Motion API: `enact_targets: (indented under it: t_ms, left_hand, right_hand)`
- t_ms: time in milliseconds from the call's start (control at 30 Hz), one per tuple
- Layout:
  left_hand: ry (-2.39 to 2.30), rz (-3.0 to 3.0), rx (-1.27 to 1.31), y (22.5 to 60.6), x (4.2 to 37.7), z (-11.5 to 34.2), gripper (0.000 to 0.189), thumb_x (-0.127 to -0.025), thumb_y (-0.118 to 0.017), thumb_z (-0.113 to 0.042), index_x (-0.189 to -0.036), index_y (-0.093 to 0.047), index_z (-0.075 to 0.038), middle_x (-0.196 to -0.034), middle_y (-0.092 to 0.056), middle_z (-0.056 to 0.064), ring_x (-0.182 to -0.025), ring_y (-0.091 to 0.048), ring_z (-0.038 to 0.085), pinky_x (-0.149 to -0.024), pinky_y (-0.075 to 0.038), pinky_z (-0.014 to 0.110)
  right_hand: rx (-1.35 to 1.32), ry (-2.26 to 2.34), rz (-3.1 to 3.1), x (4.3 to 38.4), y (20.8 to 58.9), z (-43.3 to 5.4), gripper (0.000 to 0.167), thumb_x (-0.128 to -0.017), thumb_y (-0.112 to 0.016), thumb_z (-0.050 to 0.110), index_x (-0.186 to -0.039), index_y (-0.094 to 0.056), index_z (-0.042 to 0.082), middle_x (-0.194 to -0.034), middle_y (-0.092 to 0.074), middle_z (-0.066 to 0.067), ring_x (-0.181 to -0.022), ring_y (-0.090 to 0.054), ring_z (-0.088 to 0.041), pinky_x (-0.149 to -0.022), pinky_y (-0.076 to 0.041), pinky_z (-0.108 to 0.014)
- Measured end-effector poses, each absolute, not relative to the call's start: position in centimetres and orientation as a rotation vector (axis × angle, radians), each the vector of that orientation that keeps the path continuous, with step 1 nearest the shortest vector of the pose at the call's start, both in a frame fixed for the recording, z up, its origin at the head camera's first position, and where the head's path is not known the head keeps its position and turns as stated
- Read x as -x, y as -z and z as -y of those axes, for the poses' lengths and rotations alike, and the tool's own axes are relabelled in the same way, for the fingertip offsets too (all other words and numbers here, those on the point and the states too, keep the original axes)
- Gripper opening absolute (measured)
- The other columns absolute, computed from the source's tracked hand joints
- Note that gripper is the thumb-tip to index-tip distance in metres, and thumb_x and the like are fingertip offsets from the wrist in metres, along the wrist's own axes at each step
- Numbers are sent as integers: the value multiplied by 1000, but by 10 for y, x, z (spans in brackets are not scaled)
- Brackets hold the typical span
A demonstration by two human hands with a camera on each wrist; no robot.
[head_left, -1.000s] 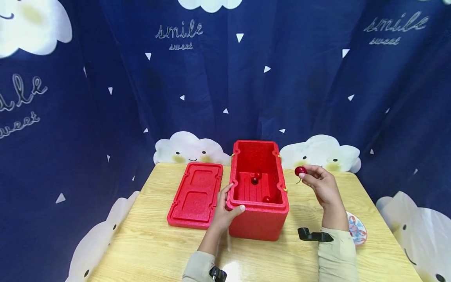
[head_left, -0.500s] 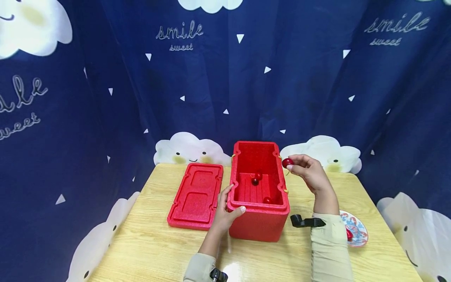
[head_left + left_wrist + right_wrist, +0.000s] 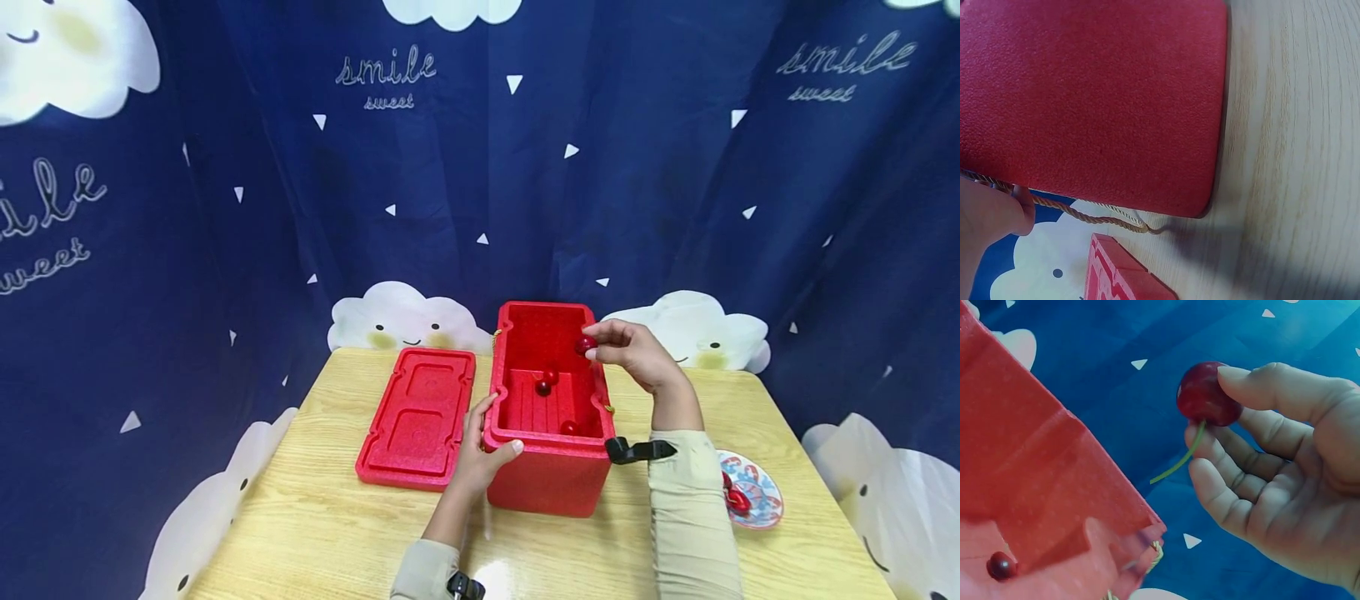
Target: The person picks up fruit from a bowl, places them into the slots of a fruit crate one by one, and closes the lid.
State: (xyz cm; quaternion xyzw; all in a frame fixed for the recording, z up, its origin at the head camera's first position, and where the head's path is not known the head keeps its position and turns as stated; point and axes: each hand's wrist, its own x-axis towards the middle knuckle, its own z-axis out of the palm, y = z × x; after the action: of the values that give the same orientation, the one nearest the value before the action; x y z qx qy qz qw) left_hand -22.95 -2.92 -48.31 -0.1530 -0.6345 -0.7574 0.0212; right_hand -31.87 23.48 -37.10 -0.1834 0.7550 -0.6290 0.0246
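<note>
In the head view, my left hand [image 3: 476, 465] grips the near left corner of an open red box [image 3: 547, 479], thumb at the front rim, fingers along the side. Part of that hand [image 3: 988, 215] shows in the left wrist view beside the red box wall [image 3: 1097, 94] and a gold cord [image 3: 1094, 219]. My right hand [image 3: 637, 354] is at the box's right rim, pinching a dark red cherry [image 3: 585, 344] over the opening. Its green stem [image 3: 1180, 461] hangs down in the right wrist view. Inside the box lie a dark cherry [image 3: 543, 387] and two redder ones.
Left of the box, a red lid [image 3: 416, 425] lies flat on the wooden table [image 3: 300, 500]. A patterned plate [image 3: 763, 479] with red cherries [image 3: 738, 502] sits at the right, partly hidden by my right sleeve [image 3: 690, 508]. A blue curtain [image 3: 450, 167] stands behind.
My right hand has carried the cherry leftward and slightly up, from right of the box to over its opening. More of the plate and its cherries now shows. The left hand has stayed put.
</note>
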Motion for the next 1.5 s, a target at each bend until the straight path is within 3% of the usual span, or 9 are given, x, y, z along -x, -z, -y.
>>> enact_targets:
  t_ms: [233, 433, 633, 933, 1267, 1500]
  left_hand:
    - [2331, 1991, 473, 485, 230, 30, 78, -76, -71, -5, -142, -31, -12, -137, -26, 9, -118, -44, 25, -92, -42, 32]
    - [2320, 1979, 488, 486, 229, 30, 77, -76, -71, -3, -141, -31, -8, -136, -26, 11, -117, -45, 26, -91, -43, 32]
    - [2247, 1975, 513, 488, 230, 29, 76, -75, -71, -1, -140, -32, -4, -135, -26, 14, -116, -45, 29, -92, -41, 31]
    - [2282, 1981, 489, 484, 229, 31, 76, -76, -71, -4, -141, -32, -8, -137, -26, 12, -118, -43, 30, -91, -43, 31]
    - [2285, 1957, 509, 486, 231, 31, 76, -76, -70, -2, -141, -31, -6, -135, -26, 13, -120, -40, 34, -92, -41, 30]
    - [2286, 1963, 491, 486, 231, 31, 77, -75, -71, -3, -141, -32, -7, -136, -26, 12, -121, -39, 37, -92, -41, 30]
  right_hand:
    - [589, 1810, -2324, 326, 367, -224, 36, -80, -67, -2, -114, -57, -9, -97, -63, -15, -86, -61, -22, -79, -50, -40]
    - [660, 1703, -2286, 334, 367, -213, 33, -79, -66, -2, -111, -59, -7, -98, -63, -16, -85, -60, -26, -75, -52, -37]
    - [680, 1575, -2236, 349, 371, -208, 33, -78, -67, -4, -110, -61, -7, -93, -64, -10, -79, -57, -20, -72, -51, -33]
    - [704, 1445, -2140, 365, 372, -200, 39, -74, -69, -1, -112, -60, -6, -94, -64, -17, -83, -59, -32, -73, -52, -40]
    - [696, 1405, -1934, 378, 390, -193, 37, -74, -66, -6, -110, -60, -9, -89, -64, -15, -78, -59, -23, -74, -52, -36]
    - [660, 1347, -1936, 380, 393, -186, 35, -70, -66, -10, -104, -65, -2, -84, -64, -13, -73, -57, -19, -71, -52, -32]
